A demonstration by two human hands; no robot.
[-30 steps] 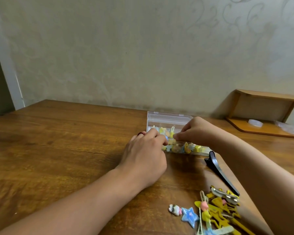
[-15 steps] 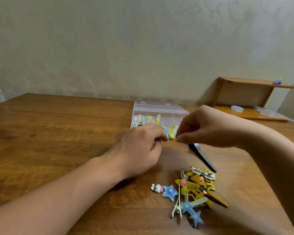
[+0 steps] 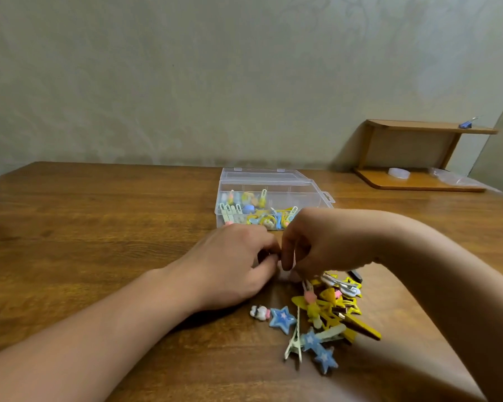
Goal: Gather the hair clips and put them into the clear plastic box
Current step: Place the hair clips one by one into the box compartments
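Wooden surface [image 3: 99, 227] carries the clear plastic box [image 3: 269, 195] at 12 o'clock, lid open, partly filled with clips. Loose hair clips [image 3: 325, 311] piled at 5 o'clock, near the box. Left hand [image 3: 230, 265] and right hand [image 3: 320, 242] meet fingertip to fingertip between box and pile, fingers curled; can't tell what either holds.

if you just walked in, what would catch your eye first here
The bright heap of hair clips, yellow and blue stars among them, lies on the wooden table nearest the camera. Just behind it the left hand and right hand meet, and beyond them stands the open clear plastic box holding more clips.
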